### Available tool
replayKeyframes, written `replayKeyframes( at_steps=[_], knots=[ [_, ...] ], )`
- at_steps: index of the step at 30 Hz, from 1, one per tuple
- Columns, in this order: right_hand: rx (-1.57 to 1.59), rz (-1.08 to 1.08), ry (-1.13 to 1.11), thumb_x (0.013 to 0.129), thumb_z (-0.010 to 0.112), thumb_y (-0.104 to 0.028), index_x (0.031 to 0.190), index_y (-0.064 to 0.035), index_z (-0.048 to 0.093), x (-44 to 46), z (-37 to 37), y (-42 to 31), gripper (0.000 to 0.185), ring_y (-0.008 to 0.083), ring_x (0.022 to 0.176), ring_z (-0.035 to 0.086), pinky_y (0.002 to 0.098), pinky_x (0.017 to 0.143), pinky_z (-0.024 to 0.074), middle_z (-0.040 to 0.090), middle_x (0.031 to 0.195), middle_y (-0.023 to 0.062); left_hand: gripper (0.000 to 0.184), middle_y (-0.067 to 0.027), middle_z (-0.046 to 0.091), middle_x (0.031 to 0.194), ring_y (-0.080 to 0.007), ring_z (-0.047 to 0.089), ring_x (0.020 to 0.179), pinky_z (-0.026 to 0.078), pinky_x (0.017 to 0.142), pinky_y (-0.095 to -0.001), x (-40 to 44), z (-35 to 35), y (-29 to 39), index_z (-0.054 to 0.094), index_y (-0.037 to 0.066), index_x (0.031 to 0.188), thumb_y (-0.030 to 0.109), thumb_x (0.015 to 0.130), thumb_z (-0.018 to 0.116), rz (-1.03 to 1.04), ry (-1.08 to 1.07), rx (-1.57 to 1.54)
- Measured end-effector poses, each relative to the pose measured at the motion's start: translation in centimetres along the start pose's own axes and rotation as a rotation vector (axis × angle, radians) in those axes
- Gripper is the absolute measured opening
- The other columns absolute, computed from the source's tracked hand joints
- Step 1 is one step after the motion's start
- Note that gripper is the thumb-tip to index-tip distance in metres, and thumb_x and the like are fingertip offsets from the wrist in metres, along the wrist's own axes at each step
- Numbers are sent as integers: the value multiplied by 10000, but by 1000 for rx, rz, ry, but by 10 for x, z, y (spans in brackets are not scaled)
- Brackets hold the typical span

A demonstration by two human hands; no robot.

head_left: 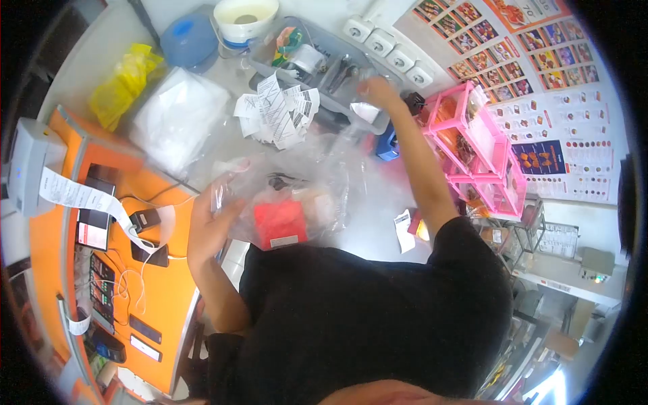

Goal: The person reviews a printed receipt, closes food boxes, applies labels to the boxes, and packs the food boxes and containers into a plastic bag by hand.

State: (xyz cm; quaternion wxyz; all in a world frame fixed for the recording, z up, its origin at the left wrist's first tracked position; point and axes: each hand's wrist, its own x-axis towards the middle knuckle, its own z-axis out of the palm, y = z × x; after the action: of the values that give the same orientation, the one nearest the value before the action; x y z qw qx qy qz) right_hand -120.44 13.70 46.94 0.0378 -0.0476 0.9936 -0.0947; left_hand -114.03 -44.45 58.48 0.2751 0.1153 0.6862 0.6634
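Observation:
My left hand (217, 210) grips the edge of a clear plastic bag (344, 179). Inside the bag lie a red box (280, 223) with a white label and some dark items too blurred to name. My right hand (379, 92) is over the right part of a grey divided bin (325, 101), its fingers curled. What they hold, if anything, I cannot make out. Clear plastic packets (343, 74) lie in the bin beside that hand.
Loose receipts (280, 111) lie in front of the bin, left of which sits a stack of white plastic bags (182, 121). A pink rack (466, 142) stands at the right. On the orange counter (172, 297) are phones, cables and a receipt printer (34, 165).

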Motion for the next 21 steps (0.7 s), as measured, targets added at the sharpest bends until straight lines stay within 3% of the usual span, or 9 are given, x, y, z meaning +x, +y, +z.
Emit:
replayKeyframes(
  at_steps=[1, 3, 6, 10, 11, 16, 19, 21],
  knots=[
    [-278, -164, -65, 837, 784, -177, 1102, -101, 798, 4, 65, 62, 276, 355, 939, 757, 459, 827, 603, 785, 985, 143, 467, -12, 697, 1104, -85, 622, 945, 512, 772, -265, -2, -1, -3, 649, -9, 1395, -23, 929, 678, 3, 15, 0],
    [-274, 56, 36, 780, 825, -167, 1112, -87, 771, -15, 80, 34, 346, 420, 940, 730, 493, 840, 594, 768, 987, 179, 482, 0, 690, 1111, -77, 612, 919, 506, 774, -259, -8, 5, 6, 644, -7, 1409, -29, 928, 671, 39, 39, -38],
    [-233, 193, -27, 791, 756, -88, 1036, -63, 764, -25, 81, 25, 246, 449, 1023, 718, 538, 889, 567, 753, 986, 229, 517, 0, 687, 1205, -73, 607, 937, 508, 802, -255, -13, 4, 7, 629, 1, 1440, -35, 925, 666, 9, 38, -40],
    [-200, 92, -134, 812, 689, -30, 1047, -34, 751, -35, 80, 61, 243, 463, 1021, 717, 554, 910, 559, 751, 1009, 244, 565, 7, 681, 1217, -62, 598, 946, 509, 833, -249, -11, 8, 20, 614, 28, 1478, -52, 920, 657, 64, 9, 4],
    [-207, 64, -140, 815, 678, -21, 1061, -32, 751, -31, 81, 78, 256, 464, 1020, 718, 552, 915, 560, 751, 1020, 246, 572, 17, 664, 1110, -56, 591, 902, 508, 815, -244, -12, 10, 22, 614, 38, 1484, -59, 921, 646, 50, 10, -20],
    [-88, -37, -24, 827, 663, -11, 1131, -37, 765, -50, 38, 80, 322, 445, 1013, 730, 524, 912, 574, 758, 1046, 243, 530, 5, 660, 1064, -67, 611, 892, 519, 811, -241, -14, 0, 10, 611, 29, 1475, -31, 950, 652, 51, -68, 6],
    [-229, -49, 19, 856, 637, -39, 1017, -8, 756, -61, 0, 53, 202, 467, 1001, 704, 527, 861, 542, 744, 1021, 256, 506, -5, 668, 1059, -76, 628, 906, 526, 813, -247, -19, -1, 9, 618, 34, 1465, -6, 964, 671, 30, -32, 17],
    [-163, 156, 50, 853, 716, -81, 965, 7, 722, -64, -21, 18, 143, 452, 967, 708, 516, 829, 532, 739, 990, 252, 499, -8, 679, 1087, -83, 655, 945, 539, 832, -268, -22, 0, 12, 623, 37, 1459, 26, 965, 696, 32, -20, 38]
  ],
)
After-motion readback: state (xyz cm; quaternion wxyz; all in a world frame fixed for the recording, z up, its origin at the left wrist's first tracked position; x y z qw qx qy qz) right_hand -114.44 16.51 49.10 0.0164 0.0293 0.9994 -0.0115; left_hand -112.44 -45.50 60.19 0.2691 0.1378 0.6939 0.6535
